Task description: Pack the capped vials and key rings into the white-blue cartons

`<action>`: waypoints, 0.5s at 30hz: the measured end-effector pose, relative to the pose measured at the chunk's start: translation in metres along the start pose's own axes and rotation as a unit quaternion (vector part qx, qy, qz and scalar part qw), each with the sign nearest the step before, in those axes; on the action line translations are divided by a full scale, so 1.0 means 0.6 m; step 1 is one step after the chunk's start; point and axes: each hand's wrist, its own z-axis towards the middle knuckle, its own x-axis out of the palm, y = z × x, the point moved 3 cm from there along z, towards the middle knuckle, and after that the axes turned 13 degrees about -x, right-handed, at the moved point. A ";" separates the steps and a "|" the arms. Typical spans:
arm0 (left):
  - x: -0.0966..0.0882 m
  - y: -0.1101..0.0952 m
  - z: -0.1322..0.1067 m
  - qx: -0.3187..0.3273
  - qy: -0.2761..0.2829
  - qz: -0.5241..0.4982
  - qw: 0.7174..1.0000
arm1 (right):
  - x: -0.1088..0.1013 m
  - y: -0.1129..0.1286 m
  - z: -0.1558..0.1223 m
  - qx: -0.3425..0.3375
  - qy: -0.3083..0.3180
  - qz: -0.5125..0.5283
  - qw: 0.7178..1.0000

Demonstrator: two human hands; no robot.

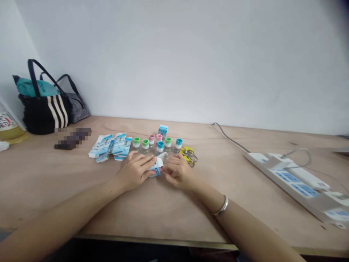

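My left hand (137, 170) is closed around a small blue and white carton (155, 172), which lies on its side with a white end flap raised. At the carton's open end, my right hand (178, 171) has its fingers curled in. A bit of pink shows in the carton's mouth by the right fingertips; whether they grip it is hidden. Just beyond the hands stand several small clear bottles with coloured caps, among them a green-capped bottle (145, 145) and a blue-capped bottle (160, 146). Behind them an upright carton (163, 131) stands.
Flattened cartons (111, 146) lie in a pile at the left. Yellow tags with metal rings (188, 155) rest right of the bottles. A white power strip (297, 185) with cables occupies the table's right side. Bags (45, 111) and a dark object (72, 139) are at far left.
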 end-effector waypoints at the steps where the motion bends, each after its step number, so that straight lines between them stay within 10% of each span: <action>1: 0.003 -0.001 -0.001 0.003 0.000 0.010 1.000 | -0.003 -0.003 -0.004 0.006 -0.001 0.004 1.000; 10: -0.003 0.002 -0.005 0.024 0.013 0.030 0.999 | -0.059 -0.060 -0.033 0.104 0.026 0.064 0.992; 15: -0.012 0.006 -0.005 0.022 0.027 0.009 0.999 | -0.091 -0.082 -0.041 0.161 -0.060 0.040 0.984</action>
